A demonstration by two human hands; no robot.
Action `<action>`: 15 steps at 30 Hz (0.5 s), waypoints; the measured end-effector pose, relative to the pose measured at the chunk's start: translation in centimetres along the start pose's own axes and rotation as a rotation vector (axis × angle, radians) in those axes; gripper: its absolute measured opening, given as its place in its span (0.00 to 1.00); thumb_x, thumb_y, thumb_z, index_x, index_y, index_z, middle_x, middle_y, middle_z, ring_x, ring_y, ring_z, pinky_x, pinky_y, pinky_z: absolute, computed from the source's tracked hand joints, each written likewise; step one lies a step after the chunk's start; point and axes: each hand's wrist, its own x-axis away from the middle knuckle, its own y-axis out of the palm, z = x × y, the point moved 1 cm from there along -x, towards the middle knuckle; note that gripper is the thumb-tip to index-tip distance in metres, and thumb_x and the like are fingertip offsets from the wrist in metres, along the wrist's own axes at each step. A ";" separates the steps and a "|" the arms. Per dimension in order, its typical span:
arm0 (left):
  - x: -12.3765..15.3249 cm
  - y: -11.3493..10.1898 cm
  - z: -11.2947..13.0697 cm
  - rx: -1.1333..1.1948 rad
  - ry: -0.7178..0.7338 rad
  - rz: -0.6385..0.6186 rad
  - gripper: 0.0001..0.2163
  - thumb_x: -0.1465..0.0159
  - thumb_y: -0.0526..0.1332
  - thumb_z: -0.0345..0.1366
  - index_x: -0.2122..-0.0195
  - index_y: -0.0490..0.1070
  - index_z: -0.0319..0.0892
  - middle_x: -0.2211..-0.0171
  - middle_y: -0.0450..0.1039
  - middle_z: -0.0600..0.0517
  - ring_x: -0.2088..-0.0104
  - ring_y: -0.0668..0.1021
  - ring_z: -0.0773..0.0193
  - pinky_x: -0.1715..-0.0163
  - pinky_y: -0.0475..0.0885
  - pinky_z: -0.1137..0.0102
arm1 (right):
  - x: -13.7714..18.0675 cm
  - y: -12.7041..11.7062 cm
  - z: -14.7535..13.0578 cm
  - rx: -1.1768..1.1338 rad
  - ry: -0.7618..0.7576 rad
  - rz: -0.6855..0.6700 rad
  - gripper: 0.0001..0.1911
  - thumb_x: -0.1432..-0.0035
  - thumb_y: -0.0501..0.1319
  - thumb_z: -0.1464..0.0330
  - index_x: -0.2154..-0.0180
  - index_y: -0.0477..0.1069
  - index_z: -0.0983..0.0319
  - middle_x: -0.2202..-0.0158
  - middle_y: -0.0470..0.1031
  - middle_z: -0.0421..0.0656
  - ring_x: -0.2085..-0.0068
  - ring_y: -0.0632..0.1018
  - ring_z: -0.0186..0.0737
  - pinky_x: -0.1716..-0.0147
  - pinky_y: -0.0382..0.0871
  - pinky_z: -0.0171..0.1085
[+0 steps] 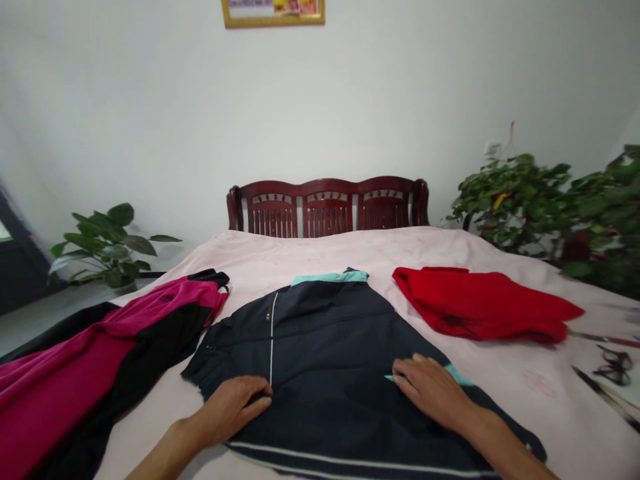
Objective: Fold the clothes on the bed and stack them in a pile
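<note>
A dark navy jacket (pixel 325 347) lies spread on the bed, with a light turquoise collar, white piping along its left part and white stripes near the lower hem. My left hand (pixel 235 407) rests on its left side beside the white piping, fingers stretched out and thumb a little apart. On the right part of the jacket, my right hand (pixel 430 390) lies flat with fingers extended, partly covering a turquoise patch. Neither hand visibly grips any cloth.
A pink sheet (pixel 320 253) covers the bed. A magenta and black garment (pixel 115 340) lies left, a folded red garment (pixel 480 303) right. Glasses (pixel 614 365) and a dark, thin object (pixel 605 393) lie at far right. Beyond stand a wooden bench back (pixel 327 210) and potted plants (pixel 520 200).
</note>
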 end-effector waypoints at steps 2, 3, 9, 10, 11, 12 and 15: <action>0.4 -0.6 0.0 -0.004 -0.012 -0.032 0.13 0.32 0.55 0.45 0.57 0.77 0.49 0.58 0.80 0.52 0.55 0.80 0.58 0.52 0.70 0.68 | 0.3 -0.8 -0.1 -0.013 0.037 -0.010 0.12 0.36 0.55 0.65 0.68 0.75 0.56 0.69 0.78 0.41 0.64 0.77 0.45 0.63 0.65 0.40; 0.7 -0.8 -0.1 -0.012 -0.019 -0.044 0.13 0.34 0.57 0.46 0.55 0.77 0.49 0.57 0.79 0.52 0.54 0.79 0.57 0.51 0.70 0.67 | 0.6 -1.3 -0.1 -0.033 0.043 -0.021 0.12 0.36 0.55 0.63 0.67 0.76 0.55 0.68 0.79 0.42 0.63 0.77 0.46 0.62 0.66 0.41; 4.6 -0.6 -2.8 -0.004 0.026 -0.054 0.44 0.51 0.73 0.39 0.33 0.57 0.61 0.35 0.65 0.52 0.36 0.68 0.47 0.36 0.62 0.53 | 6.4 -3.3 1.2 -0.186 -0.008 -0.056 0.37 0.52 0.64 0.66 0.39 0.67 0.49 0.38 0.70 0.45 0.42 0.73 0.51 0.45 0.67 0.44; 5.3 -0.3 -3.3 -0.017 0.028 -0.017 0.44 0.51 0.71 0.34 0.33 0.56 0.62 0.35 0.64 0.53 0.36 0.67 0.47 0.35 0.61 0.53 | 7.8 -3.1 1.7 -0.184 -0.029 -0.074 0.41 0.56 0.63 0.69 0.38 0.65 0.48 0.37 0.69 0.44 0.41 0.73 0.51 0.45 0.67 0.43; 5.8 0.0 -3.6 -0.037 0.026 0.028 0.42 0.50 0.68 0.31 0.34 0.58 0.63 0.35 0.65 0.53 0.36 0.68 0.48 0.35 0.62 0.53 | 9.0 -2.7 2.0 -0.173 -0.056 -0.087 0.44 0.59 0.62 0.72 0.37 0.64 0.46 0.37 0.69 0.42 0.41 0.73 0.50 0.45 0.68 0.43; 6.1 0.4 -3.8 -0.063 0.022 0.075 0.39 0.49 0.65 0.28 0.36 0.61 0.63 0.36 0.66 0.54 0.37 0.69 0.49 0.36 0.63 0.54 | 10.0 -2.3 2.4 -0.152 -0.081 -0.085 0.47 0.62 0.60 0.75 0.38 0.64 0.44 0.38 0.69 0.40 0.41 0.74 0.50 0.46 0.69 0.42; 6.3 1.5 -4.1 -0.153 0.032 0.173 0.32 0.47 0.58 0.24 0.42 0.70 0.61 0.41 0.71 0.55 0.41 0.73 0.52 0.38 0.67 0.56 | 11.2 -0.6 2.8 -0.072 -0.095 0.013 0.45 0.63 0.56 0.78 0.42 0.69 0.41 0.42 0.74 0.37 0.44 0.76 0.48 0.48 0.71 0.43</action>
